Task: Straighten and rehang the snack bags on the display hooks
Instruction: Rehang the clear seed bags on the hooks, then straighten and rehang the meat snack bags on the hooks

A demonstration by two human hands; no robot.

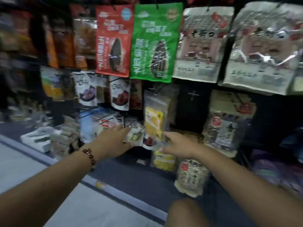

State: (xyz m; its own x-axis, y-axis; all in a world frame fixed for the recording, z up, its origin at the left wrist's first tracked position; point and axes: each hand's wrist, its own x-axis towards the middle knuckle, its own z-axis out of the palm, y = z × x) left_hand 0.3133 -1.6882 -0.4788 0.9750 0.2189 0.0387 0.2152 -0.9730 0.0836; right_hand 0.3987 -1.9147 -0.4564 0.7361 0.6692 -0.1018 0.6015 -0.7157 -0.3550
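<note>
Snack bag: clear pouch with yellow label [155, 122], hanging low on the rack, between both hands.
Right hand [177, 145]: pinches its bottom corner.
Left hand [113, 141]: released, flat on white neighbouring pouch [135, 133].
Advice: steady, lift, centre hole on hook.
Farther: green seed bag [155, 41], hanging straight.

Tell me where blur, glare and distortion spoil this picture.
Head view: motion blur smears the left shelves worst; glare flares off the silver bag; wide-angle bending bows the edges; both hands, left and right, are soft; bag print is unreadable.

Reddish-brown bead bracelet [89, 157], left wrist.
</note>
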